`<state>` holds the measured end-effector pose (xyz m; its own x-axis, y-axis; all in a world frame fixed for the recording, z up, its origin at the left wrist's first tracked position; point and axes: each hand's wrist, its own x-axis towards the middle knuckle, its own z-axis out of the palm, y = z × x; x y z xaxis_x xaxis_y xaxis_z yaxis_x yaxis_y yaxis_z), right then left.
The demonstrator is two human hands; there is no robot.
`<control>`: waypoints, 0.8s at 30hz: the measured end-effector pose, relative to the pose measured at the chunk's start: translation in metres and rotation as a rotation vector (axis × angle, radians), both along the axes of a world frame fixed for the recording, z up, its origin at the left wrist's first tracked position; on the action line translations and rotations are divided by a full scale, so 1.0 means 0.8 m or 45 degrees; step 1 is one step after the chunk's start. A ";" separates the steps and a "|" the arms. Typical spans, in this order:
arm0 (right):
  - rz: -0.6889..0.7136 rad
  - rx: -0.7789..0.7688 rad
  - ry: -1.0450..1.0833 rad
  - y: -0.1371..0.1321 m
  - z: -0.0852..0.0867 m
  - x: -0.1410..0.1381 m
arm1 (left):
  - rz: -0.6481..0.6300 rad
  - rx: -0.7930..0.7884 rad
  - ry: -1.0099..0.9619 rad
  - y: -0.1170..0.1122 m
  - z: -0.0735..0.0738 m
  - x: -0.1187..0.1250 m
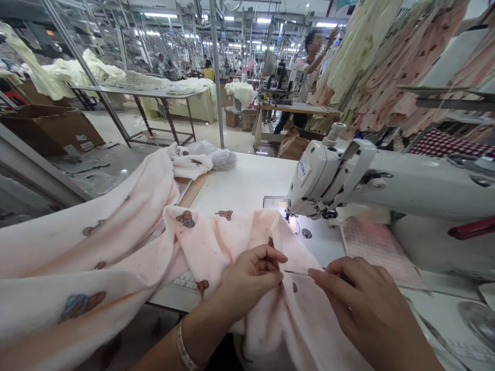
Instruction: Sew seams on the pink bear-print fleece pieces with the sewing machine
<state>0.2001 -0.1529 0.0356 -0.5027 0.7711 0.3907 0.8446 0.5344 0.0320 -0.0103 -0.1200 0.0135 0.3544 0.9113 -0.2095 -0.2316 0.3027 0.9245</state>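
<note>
Two hands are closed on their work: your left hand (251,278) pinches a fold of pink bear-print knit fabric (220,232), while your right hand (358,299), nearer the industrial sewing machine (317,178), grips a thin steel pick (297,273), its long axis running sideways, tip just beside the fold.

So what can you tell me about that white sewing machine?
The industrial sewing machine is off-white, apparently painted metal, with a long arm running right and a label on its rounded head. Its presser foot sits low at the left end, just above the white table. A red part shows at its right.
</note>
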 end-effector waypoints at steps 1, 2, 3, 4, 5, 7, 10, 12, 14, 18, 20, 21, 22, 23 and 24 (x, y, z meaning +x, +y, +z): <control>-0.003 -0.006 -0.003 0.000 0.000 0.000 | -0.003 -0.001 0.003 0.000 0.000 0.000; -0.008 -0.013 -0.007 0.000 0.000 0.000 | -0.005 -0.002 0.005 0.000 0.000 0.000; -0.012 -0.015 -0.012 0.000 0.000 0.000 | -0.009 -0.002 0.006 0.000 0.000 0.000; -0.017 -0.011 -0.014 0.000 -0.001 0.000 | -0.011 -0.001 0.008 0.000 0.000 0.000; -0.022 -0.004 -0.014 0.000 -0.001 0.000 | -0.014 -0.003 0.008 0.000 0.000 0.001; -0.028 0.008 -0.014 0.000 -0.001 0.000 | -0.013 -0.012 0.011 0.000 0.000 0.001; -0.028 -0.006 -0.018 -0.001 -0.003 -0.001 | -0.006 -0.011 0.007 0.001 -0.001 0.002; -0.024 -0.019 -0.008 -0.001 -0.003 -0.002 | -0.005 0.000 0.009 0.000 -0.001 0.002; -0.019 -0.036 0.028 -0.001 -0.003 -0.004 | 0.001 0.007 0.025 -0.001 0.000 0.002; -0.012 -0.059 0.181 0.001 -0.003 -0.006 | -0.003 -0.002 0.014 0.001 0.003 -0.001; 0.011 -0.087 0.250 0.002 -0.005 -0.006 | -0.009 -0.018 -0.054 0.001 0.002 -0.001; 0.029 -0.110 0.296 0.002 -0.007 -0.006 | -0.014 -0.035 -0.102 0.000 0.001 -0.001; 0.046 -0.147 0.355 0.001 -0.009 -0.007 | -0.022 -0.057 -0.158 -0.002 -0.001 0.000; 0.070 -0.197 0.428 -0.001 -0.011 -0.010 | -0.029 -0.085 -0.216 -0.005 -0.005 0.002; 0.088 -0.251 0.513 -0.003 -0.013 -0.013 | -0.038 -0.114 -0.273 -0.008 -0.009 0.004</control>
